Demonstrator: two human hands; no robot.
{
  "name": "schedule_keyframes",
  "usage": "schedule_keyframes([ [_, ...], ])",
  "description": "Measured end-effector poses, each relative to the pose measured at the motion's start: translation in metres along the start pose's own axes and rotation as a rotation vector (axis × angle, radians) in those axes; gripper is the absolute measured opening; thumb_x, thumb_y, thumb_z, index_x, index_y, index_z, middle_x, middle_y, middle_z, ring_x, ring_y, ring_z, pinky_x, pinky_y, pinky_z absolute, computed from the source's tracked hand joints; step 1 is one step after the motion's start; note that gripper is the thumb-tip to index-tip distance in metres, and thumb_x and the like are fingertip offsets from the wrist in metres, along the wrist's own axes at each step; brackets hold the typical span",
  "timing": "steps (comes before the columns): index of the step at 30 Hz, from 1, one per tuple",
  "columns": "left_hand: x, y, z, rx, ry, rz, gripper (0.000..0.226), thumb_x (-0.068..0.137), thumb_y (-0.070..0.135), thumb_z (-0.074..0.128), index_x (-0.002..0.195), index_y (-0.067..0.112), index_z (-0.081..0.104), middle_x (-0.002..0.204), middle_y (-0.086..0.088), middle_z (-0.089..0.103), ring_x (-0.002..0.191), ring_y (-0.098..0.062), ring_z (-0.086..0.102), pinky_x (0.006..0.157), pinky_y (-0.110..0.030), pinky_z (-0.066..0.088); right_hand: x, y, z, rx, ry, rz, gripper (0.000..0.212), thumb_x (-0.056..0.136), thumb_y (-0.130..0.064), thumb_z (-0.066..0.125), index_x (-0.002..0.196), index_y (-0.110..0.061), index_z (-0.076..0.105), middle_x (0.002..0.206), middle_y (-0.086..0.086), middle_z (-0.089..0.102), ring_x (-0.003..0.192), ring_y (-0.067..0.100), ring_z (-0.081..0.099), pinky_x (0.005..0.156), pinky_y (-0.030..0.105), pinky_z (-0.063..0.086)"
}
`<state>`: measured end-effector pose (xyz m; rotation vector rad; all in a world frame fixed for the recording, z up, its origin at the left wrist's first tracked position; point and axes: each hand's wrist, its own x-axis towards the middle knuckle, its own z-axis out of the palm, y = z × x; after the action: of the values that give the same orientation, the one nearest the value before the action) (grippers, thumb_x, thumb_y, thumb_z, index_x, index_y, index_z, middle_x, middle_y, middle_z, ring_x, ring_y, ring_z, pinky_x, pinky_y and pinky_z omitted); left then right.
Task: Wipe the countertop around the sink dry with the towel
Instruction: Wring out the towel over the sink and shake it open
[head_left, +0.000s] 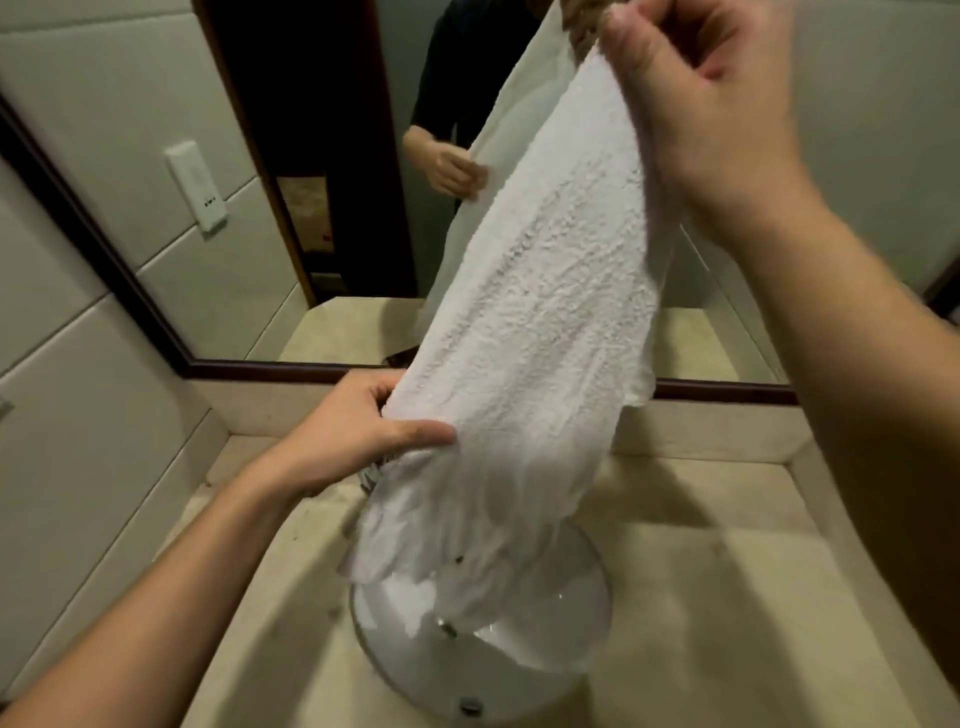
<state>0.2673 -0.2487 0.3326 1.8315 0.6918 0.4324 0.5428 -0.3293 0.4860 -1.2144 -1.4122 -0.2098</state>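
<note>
A white terry towel (540, 322) hangs stretched between both hands above the sink. My right hand (711, 109) pinches its top edge high at the upper right. My left hand (363, 421) grips its lower left edge, thumb across the cloth. The towel's bottom end droops into the round white sink basin (582, 618), hiding most of the bowl and the faucet. The beige stone countertop (727, 597) surrounds the basin on all sides.
A dark-framed mirror (249, 366) runs along the back of the counter and reflects the person and towel. A raised beige backsplash lip (727, 426) borders the counter. Tiled wall with a white outlet plate (196, 185) stands at the left.
</note>
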Motion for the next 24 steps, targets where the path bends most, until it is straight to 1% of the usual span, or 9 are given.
schedule_keyframes([
  [5,-0.01,-0.009,-0.016,0.06,-0.16,-0.145,0.014,0.081,0.027,0.087,0.086,0.015,0.084,0.095,-0.005,0.082,0.091,-0.022,0.079,0.081,-0.036,0.061,0.022,0.008,0.019,-0.106,0.021,0.159,0.055,0.095,-0.052,0.065,0.122,-0.004,0.067,0.117,0.006,0.073,0.11,0.01,0.068,0.096,0.038,0.055],
  [9,-0.01,-0.02,-0.011,-0.366,-0.191,-0.186,0.063,0.055,0.054,0.098,0.097,0.009,0.083,0.105,-0.02,0.079,0.094,-0.033,0.076,0.083,-0.041,0.06,0.03,0.028,0.035,-0.152,0.004,0.277,0.053,0.099,-0.04,0.061,0.12,0.009,0.063,0.116,0.023,0.071,0.099,0.024,0.067,0.091,0.043,0.054],
  [12,-0.004,-0.005,-0.002,-0.735,-0.066,-0.175,0.039,0.08,0.038,0.079,0.109,0.012,0.082,0.12,-0.018,0.076,0.102,-0.025,0.077,0.082,-0.035,0.064,0.026,0.04,0.04,-0.227,-0.209,0.39,0.048,0.101,-0.044,0.057,0.115,0.0,0.07,0.099,0.008,0.067,0.085,0.016,0.061,0.081,0.042,0.052],
  [14,0.002,0.007,-0.004,-0.911,-0.008,-0.145,0.038,0.092,0.028,0.058,0.121,0.01,0.075,0.129,-0.016,0.073,0.116,-0.024,0.073,0.093,-0.038,0.061,0.002,0.044,0.038,-0.229,-0.399,0.527,0.049,0.101,-0.047,0.06,0.131,-0.009,0.066,0.117,0.002,0.065,0.103,0.011,0.059,0.091,0.033,0.049],
  [16,0.01,0.013,-0.009,-1.016,0.005,-0.115,0.048,0.092,0.028,0.059,0.132,0.003,0.069,0.131,-0.014,0.072,0.121,-0.023,0.07,0.093,-0.038,0.061,-0.04,0.041,0.032,-0.184,-0.43,0.629,0.056,0.1,-0.048,0.064,0.144,-0.014,0.059,0.14,-0.003,0.063,0.124,0.008,0.059,0.107,0.031,0.046],
  [19,0.021,0.01,-0.01,-1.111,0.008,-0.096,0.063,0.075,0.026,0.086,0.131,0.005,0.065,0.127,-0.013,0.073,0.125,-0.024,0.068,0.094,-0.04,0.061,-0.128,0.038,0.024,-0.056,-0.423,0.774,0.042,0.101,-0.052,0.059,0.117,-0.017,0.073,0.111,-0.002,0.076,0.103,0.012,0.071,0.095,0.04,0.056],
  [20,0.024,0.007,-0.008,-1.121,0.006,-0.09,0.054,0.078,0.027,0.084,0.125,0.006,0.069,0.125,-0.012,0.074,0.125,-0.023,0.068,0.096,-0.04,0.06,-0.159,0.035,0.024,0.003,-0.465,0.878,0.045,0.1,-0.056,0.055,0.11,-0.017,0.074,0.103,-0.001,0.077,0.097,0.014,0.072,0.093,0.043,0.058],
  [22,0.028,0.002,-0.008,-1.131,0.034,-0.106,0.034,0.096,0.03,0.062,0.115,0.005,0.077,0.125,-0.011,0.075,0.124,-0.022,0.068,0.098,-0.039,0.059,-0.217,0.028,0.031,0.077,-0.527,1.069,0.054,0.095,-0.068,0.048,0.106,-0.023,0.075,0.097,-0.007,0.078,0.09,0.005,0.073,0.094,0.041,0.059],
  [24,0.027,0.002,-0.01,-1.125,-0.056,-0.135,0.049,0.112,0.032,0.039,0.131,-0.003,0.067,0.14,-0.02,0.065,0.139,-0.027,0.056,0.117,-0.042,0.044,-0.26,0.031,0.048,0.104,-0.545,1.209,0.061,0.094,-0.075,0.041,0.113,-0.027,0.074,0.1,-0.014,0.077,0.091,0.0,0.071,0.099,0.039,0.057],
])
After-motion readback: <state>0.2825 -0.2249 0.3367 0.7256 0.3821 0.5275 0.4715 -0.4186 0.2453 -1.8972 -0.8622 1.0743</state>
